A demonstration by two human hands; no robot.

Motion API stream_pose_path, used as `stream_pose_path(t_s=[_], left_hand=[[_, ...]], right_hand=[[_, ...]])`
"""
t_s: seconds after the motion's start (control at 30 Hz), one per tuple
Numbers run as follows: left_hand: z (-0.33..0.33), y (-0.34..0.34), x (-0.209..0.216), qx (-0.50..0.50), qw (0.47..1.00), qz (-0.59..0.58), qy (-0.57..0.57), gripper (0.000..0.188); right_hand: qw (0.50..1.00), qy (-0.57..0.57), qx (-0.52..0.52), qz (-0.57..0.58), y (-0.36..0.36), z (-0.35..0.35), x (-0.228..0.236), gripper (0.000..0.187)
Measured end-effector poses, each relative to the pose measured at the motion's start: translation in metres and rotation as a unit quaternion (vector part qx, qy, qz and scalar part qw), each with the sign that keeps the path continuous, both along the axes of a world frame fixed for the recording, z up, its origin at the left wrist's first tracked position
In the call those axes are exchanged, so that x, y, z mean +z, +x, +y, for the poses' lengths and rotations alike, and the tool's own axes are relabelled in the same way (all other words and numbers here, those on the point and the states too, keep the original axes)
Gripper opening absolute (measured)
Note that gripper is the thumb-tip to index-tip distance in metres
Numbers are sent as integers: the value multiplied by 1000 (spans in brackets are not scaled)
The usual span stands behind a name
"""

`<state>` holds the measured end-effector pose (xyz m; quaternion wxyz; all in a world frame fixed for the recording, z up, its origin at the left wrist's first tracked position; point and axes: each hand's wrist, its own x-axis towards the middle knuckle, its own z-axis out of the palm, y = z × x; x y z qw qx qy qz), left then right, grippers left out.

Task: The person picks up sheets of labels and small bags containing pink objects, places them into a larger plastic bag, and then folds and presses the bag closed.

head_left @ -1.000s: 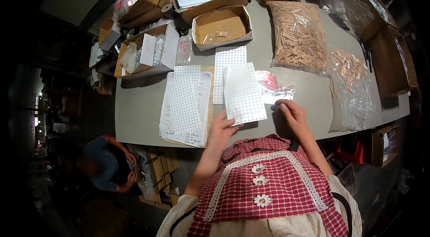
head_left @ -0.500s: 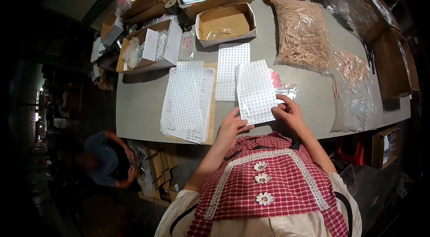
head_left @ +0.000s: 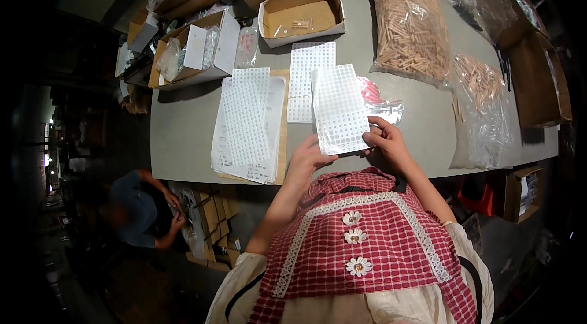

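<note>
A white sheet of small round stickers is held at the table's near edge, its far part raised or resting over another sheet. My left hand pinches its lower left corner, with the fingers partly behind the paper. At the lower right edge, my right hand grips it between thumb and fingers. Behind it lie more printed label sheets. A clear packet with red-striped contents shows just right of the held sheet. To the left, further sticker sheets cover a paper stack.
An open shallow carton contains a small bag of wooden pegs. A large bag of wooden dowels and a part-filled one lie right. Boxes line the left. Another person works at lower left.
The whole view has shifted slightly, so the table appears higher. Both hands keep hold of the sticker sheet, and my right fingers have moved slightly along its edge.
</note>
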<state>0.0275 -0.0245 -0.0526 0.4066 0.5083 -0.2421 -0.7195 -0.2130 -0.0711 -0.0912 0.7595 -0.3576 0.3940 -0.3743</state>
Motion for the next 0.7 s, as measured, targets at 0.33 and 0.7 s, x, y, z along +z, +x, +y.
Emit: stream_pose_path(t_s=[0.33,0.7], left_hand=[[0,1,-19,-14,999,-38,-8,55],[-4,0,-22,4,999,-41,-10,48]], right_hand=[[1000,-15,11,-22,2,2,-6,40],[1000,0,9,-18,3,3,-4,41]])
